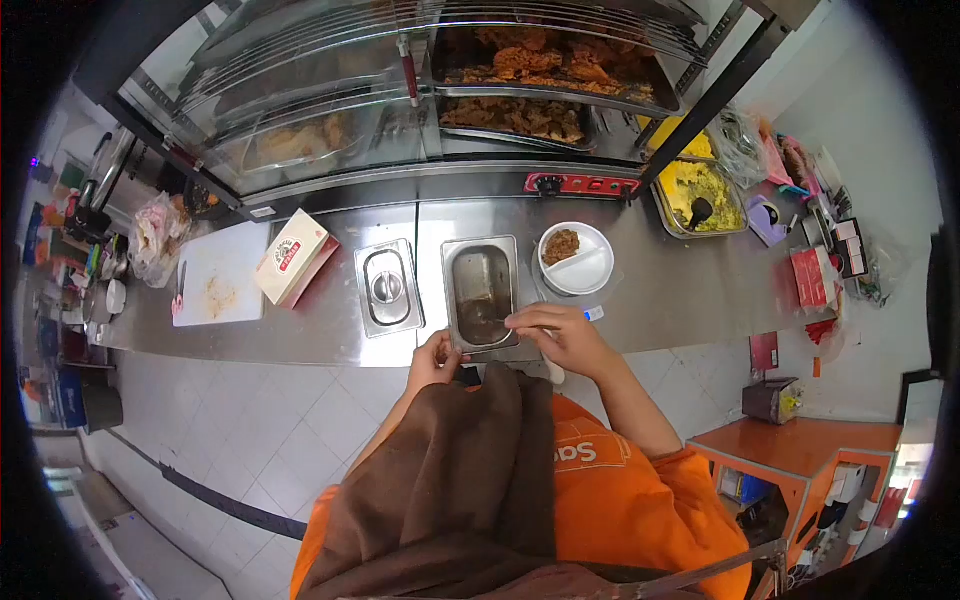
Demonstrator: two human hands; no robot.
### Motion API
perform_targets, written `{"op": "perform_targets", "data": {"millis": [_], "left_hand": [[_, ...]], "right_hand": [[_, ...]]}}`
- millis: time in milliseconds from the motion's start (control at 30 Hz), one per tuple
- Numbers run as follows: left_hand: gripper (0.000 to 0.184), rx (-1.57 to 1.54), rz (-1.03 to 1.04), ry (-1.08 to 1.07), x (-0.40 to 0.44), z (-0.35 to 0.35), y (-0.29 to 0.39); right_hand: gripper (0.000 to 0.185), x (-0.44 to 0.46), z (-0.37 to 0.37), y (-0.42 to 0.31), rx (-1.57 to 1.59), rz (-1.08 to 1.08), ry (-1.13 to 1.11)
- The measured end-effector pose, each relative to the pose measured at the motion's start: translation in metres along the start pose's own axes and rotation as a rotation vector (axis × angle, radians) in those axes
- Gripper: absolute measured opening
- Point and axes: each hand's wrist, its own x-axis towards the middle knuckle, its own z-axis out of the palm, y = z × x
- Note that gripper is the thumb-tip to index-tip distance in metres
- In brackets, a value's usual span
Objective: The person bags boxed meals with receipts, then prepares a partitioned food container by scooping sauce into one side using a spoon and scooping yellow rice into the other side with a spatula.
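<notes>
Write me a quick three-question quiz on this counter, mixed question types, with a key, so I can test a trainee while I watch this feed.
1. Multiple choice: what is immediately to the left of the open steel pan in the picture?
A) A cutting board
B) A steel lid with a knob
C) A cardboard box

2. True or false: going left to right, the round white bowl stands between that pan and the tray of yellow food.

3. Short answer: which of the person's hands is at the pan's near left corner?

Key
1. B
2. True
3. The left hand
</notes>
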Motion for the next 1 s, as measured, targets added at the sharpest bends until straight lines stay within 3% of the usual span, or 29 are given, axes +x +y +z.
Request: {"op": "perform_targets", "data": {"millis": [67, 167, 267, 367, 400, 467, 633, 733, 833, 933, 1000], "left_hand": [[0.020, 0.014, -0.006, 0.001, -0.002, -0.002, -0.001], [0.019, 0.048, 0.000, -0.011, -0.001, -0.004, -0.005], [0.019, 0.027, 0.009, -0.003, -0.001, -0.003, -0.003], [0.018, 0.011, -0.005, 0.013, -0.002, -0.003, -0.004], [0.018, 0.009, -0.011, 0.012, -0.002, -0.003, -0.002], [0.018, 0.019, -0.009, 0.003, 0.000, -0.002, -0.001], [0.019, 0.090, 0.011, -0.015, 0.000, -0.003, -0.003], [0.019, 0.052, 0.024, -0.033, 0.002, -0.004, -0.010], [0.020, 0.028, 0.016, -0.033, 0.004, -0.004, -0.012], [0.020, 0.105, 0.015, -0.030, 0.004, -0.004, -0.015], [0.020, 0.116, 0.034, -0.043, 0.001, -0.003, -0.008]], "right_hand": [[0.013, -0.001, -0.007, -0.020, 0.058, 0.062, 0.022], [0.014, 0.000, 0.008, 0.000, -0.028, -0.062, -0.092], [0.014, 0.004, 0.022, 0.023, -0.079, -0.092, 0.065], [0.014, 0.005, 0.031, 0.025, 0.179, 0.081, 0.442], [0.015, 0.006, 0.034, 0.017, 0.342, 0.205, 0.477], [0.014, 0.003, 0.051, 0.045, 0.206, 0.189, 0.415], [0.018, 0.009, 0.042, 0.028, 0.076, 0.017, 0.333], [0.031, 0.007, 0.035, 0.036, -0.137, -0.224, 0.078], [0.031, -0.001, 0.031, 0.038, -0.138, -0.126, -0.123], [0.038, 0.002, 0.026, 0.037, -0.220, -0.260, 0.003], [0.037, 0.002, 0.028, 0.040, -0.275, -0.245, -0.038]]}}
